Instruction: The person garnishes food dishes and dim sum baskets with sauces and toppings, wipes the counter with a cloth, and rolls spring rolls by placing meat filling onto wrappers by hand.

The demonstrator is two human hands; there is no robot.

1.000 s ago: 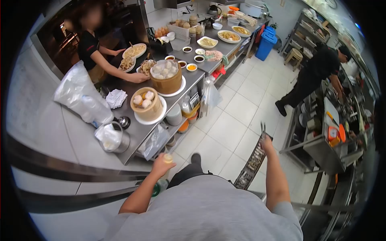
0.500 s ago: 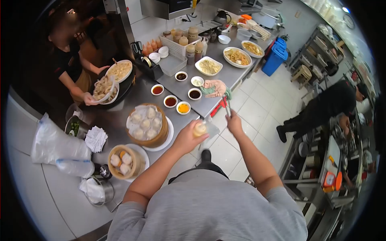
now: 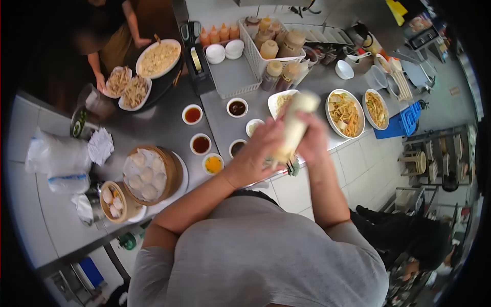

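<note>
A pale squeeze bottle, blurred by motion, is held tilted above the counter's front edge, its narrower end low. My left hand wraps round its left side. On its other side my right hand is closed round it too, with smeared fingers. Behind the bottle, a white dish of pale food is partly covered. Small bowls of dark sauce, red sauce and orange sauce stand left of my hands. Stir-fried food fills a white dish to the right.
Dumplings lie in a large bamboo steamer, beside a smaller steamer. A white basket holds several bottles. Across the counter, a co-worker's hand touches a bowl of food. Another person bends at the right.
My right hand has let go of the tongs and joined my left hand on the squeeze bottle. The bottle has risen and moved right. The view has shifted toward the counter.
</note>
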